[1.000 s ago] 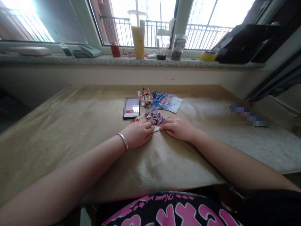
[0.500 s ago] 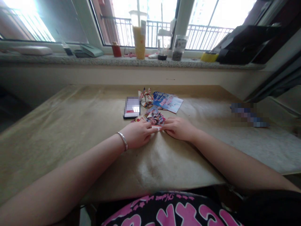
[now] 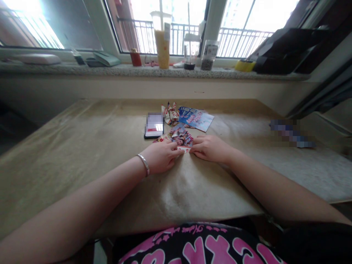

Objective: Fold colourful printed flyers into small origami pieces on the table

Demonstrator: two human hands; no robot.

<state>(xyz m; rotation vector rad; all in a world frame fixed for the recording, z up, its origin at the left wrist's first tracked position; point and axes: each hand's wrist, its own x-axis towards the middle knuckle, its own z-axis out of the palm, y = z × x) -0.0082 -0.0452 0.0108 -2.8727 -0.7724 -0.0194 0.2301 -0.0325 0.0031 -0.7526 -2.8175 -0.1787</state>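
Note:
A printed, colourful sheet of folded paper [image 3: 180, 137] lies on the table before me. My left hand [image 3: 162, 156] is at its lower left edge, index finger stretched along it and the other fingers curled against the paper. With fingertips pinched together, my right hand [image 3: 207, 147] grips the lower right corner. Just beyond is a crumpled or folded paper piece [image 3: 171, 113] with several points. Blue printed leaflets [image 3: 196, 118] lie fanned out beside it. A phone [image 3: 154, 125] with a lit screen rests to the left of the papers.
A wrinkled beige cloth covers the table [image 3: 82, 146]. On its right side lies a blurred dark blue item [image 3: 291, 134]. The windowsill [image 3: 110, 71] behind holds a tall cup [image 3: 162, 47] with yellow contents, a red jar [image 3: 135, 58], clear containers and a black bag [image 3: 283, 55].
My right hand has shifted very slightly, baring a little more of the paper's white lower edge between my hands. The phone and the other papers stay put.

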